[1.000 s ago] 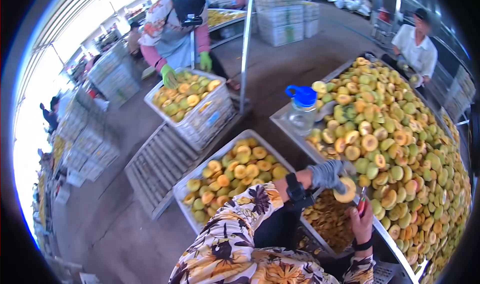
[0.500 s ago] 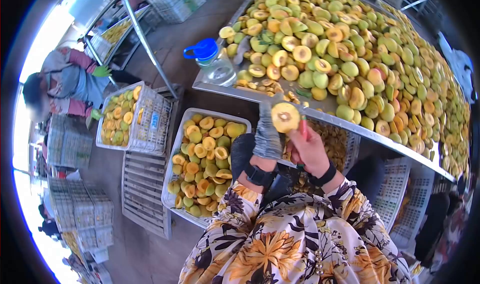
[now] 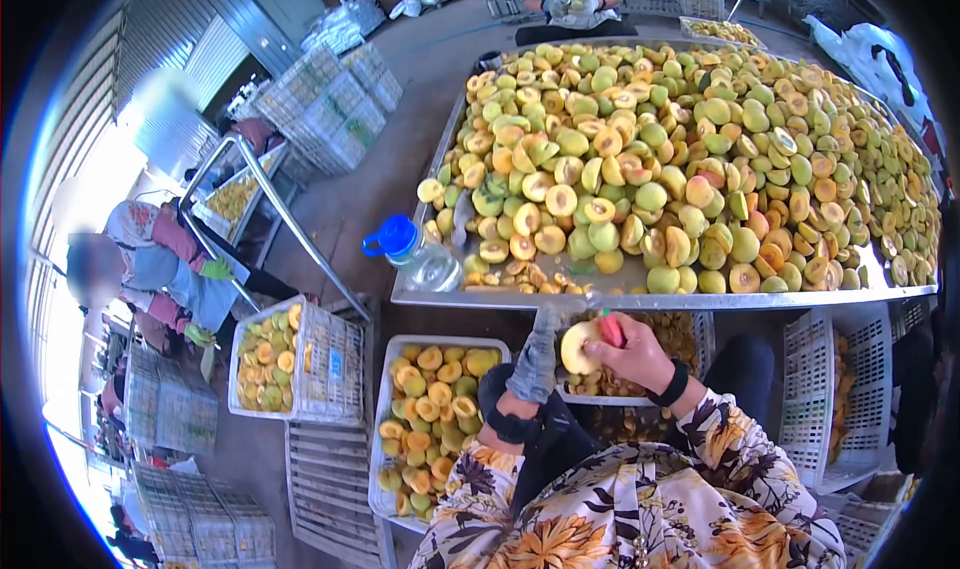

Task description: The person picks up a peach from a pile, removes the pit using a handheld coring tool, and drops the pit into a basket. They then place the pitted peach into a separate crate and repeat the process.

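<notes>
As left hand (image 3: 537, 357) holds a peach (image 3: 576, 348), right hand (image 3: 637, 355) grips a red tool (image 3: 610, 329).

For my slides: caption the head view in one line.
Gloved left hand holds a yellow fruit, bare right hand a red-handled tool, below a metal table heaped with cut fruit.

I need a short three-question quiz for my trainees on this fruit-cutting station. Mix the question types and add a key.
1. True or false: the person's left hand is bare.
2. The bottle on the table has a cap of which colour? A blue, B red, C white.
3. The left hand holds a fruit. What does the right hand hold next to it?

Key:
1. False: it wears a grey glove.
2. A.
3. A red-handled tool.
</notes>
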{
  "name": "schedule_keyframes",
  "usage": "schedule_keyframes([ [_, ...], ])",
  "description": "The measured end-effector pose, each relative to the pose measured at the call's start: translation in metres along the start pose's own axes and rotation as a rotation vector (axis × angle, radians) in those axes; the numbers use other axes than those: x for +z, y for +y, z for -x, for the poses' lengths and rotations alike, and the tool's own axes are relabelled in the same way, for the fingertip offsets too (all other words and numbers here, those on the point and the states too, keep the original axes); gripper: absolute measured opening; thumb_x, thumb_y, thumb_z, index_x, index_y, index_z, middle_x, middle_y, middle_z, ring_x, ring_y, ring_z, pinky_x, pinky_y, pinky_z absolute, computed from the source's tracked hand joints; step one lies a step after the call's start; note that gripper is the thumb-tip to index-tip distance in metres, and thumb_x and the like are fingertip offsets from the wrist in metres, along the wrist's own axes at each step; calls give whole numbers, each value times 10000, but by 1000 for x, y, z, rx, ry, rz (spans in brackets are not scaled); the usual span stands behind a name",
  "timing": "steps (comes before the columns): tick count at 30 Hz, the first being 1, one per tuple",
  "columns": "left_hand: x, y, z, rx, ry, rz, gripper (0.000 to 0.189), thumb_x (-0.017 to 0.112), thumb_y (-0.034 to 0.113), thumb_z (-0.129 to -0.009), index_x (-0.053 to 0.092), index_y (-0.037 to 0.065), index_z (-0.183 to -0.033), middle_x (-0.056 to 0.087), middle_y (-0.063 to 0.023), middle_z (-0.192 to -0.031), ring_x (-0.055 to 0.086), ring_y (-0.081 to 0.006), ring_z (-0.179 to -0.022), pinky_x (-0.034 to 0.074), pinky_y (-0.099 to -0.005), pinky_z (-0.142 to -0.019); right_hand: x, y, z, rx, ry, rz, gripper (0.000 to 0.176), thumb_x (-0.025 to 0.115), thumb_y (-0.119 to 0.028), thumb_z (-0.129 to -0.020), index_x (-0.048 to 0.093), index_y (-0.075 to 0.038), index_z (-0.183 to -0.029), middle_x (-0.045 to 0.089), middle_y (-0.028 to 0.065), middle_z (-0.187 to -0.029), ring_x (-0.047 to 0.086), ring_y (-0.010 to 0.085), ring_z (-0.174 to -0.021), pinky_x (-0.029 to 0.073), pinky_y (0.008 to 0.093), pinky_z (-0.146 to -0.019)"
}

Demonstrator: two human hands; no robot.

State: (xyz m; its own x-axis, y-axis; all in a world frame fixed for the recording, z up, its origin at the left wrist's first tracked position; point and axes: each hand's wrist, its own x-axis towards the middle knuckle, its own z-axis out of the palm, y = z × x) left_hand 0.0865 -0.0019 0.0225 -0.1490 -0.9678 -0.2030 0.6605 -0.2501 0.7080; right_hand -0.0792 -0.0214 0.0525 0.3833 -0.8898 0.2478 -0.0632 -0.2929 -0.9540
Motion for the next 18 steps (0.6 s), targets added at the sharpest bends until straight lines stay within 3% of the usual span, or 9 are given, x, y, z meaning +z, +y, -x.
schedule_keyframes([
  [2,25,6,11,143,80,-237,482,376,476,-902,504,73,-1134,569,-39,-969,552,-115,-831,477,-256,-741,-5,-16,-4,481,18,-410,329,690,-214,-752,525,12,-924,537,-15,-661,494,149,-566,440,273,-558],
  [6,44,-8,15,312,357,-372,397,489,381,-885,501,86,-1151,573,-24,-952,549,-87,-810,468,-237,-720,9,-21,-5,460,105,-304,338,674,-205,-757,523,12,-966,552,35,-657,529,164,-580,441,290,-553],
  [8,33,-12,14,271,424,-250,357,536,326,-871,527,74,-1123,575,-28,-966,544,-89,-845,460,-234,-744,16,-6,0,71,170,208,328,680,-201,-733,535,-10,-957,574,122,-650,559,205,-515,455,321,-514],
  [10,19,-18,15,390,417,-380,342,544,326,-867,560,54,-1074,581,-28,-962,544,-98,-869,454,-241,-767,18,-24,5,132,153,221,330,677,-197,-722,541,-24,-968,566,173,-647,583,237,-572,454,328,-547],
  [11,9,-22,12,306,441,-34,318,552,317,-862,591,48,-1028,599,-28,-945,560,-109,-839,460,-252,-766,23,-17,8,132,141,223,329,674,-186,-719,539,-23,-972,566,177,-653,588,240,-581,454,331,-551],
  [12,29,-11,23,358,490,-44,317,556,318,-859,602,43,-1010,617,-42,-935,571,-120,-838,457,-256,-782,21,-6,12,136,141,226,329,670,-175,-717,537,-22,-976,567,182,-659,593,243,-590,454,335,-555],
  [15,5,-18,23,315,541,17,327,566,329,-849,609,42,-1000,629,-53,-933,596,-133,-799,488,-252,-712,13,15,23,115,59,288,308,651,-142,-706,530,-18,-960,566,190,-663,587,316,-597,456,361,-553],
  [17,2,-13,39,184,534,108,344,581,353,-833,611,46,-983,637,-62,-862,617,-155,-682,511,-265,-556,8,29,31,111,7,354,304,646,-142,-707,528,-17,-958,568,195,-670,581,339,-604,456,372,-552],
  [18,3,-10,48,200,553,119,344,581,353,-833,611,46,-983,637,-62,-862,617,-155,-682,511,-265,-556,7,34,36,114,-20,424,300,642,-142,-709,527,-16,-956,571,201,-676,576,361,-610,457,382,-550],
])
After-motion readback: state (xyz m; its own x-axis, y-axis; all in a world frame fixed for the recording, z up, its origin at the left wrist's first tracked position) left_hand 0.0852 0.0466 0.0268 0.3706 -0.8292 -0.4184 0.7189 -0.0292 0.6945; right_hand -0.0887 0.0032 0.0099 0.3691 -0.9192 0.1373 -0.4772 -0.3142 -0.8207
